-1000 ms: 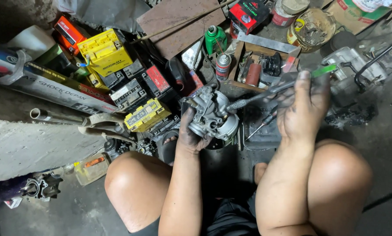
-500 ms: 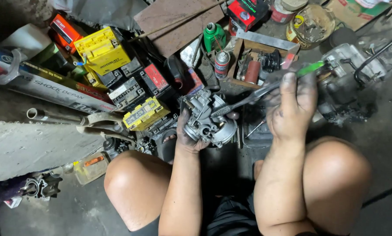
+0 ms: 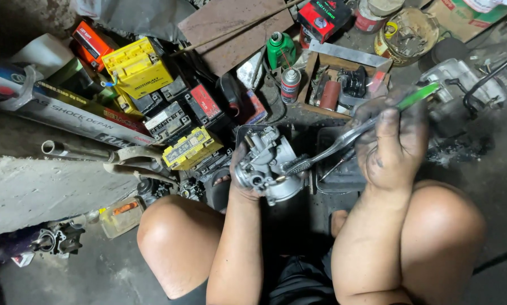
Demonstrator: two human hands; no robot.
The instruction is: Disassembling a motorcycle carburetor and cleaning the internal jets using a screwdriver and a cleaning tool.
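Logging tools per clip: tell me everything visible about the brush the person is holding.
The brush looks like a toothbrush: a long, thin handle, pale grey along most of its length with a bright green end, and a small dark, grimy bristle head. It seems to be plastic. The right hand, blackened with grime, grips the upper handle. The brush slants down to the left, and its head rests against the metal carburetor, which the left hand holds from below, above a dark tray.

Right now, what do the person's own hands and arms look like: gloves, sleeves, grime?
No gloves and no sleeves: both forearms are bare to the elbow. The right hand is heavily smeared with black grease across its back and fingers. The left hand carries dark grime too. No rings, watch or wristbands show. Dark shorts and bare knees sit below.
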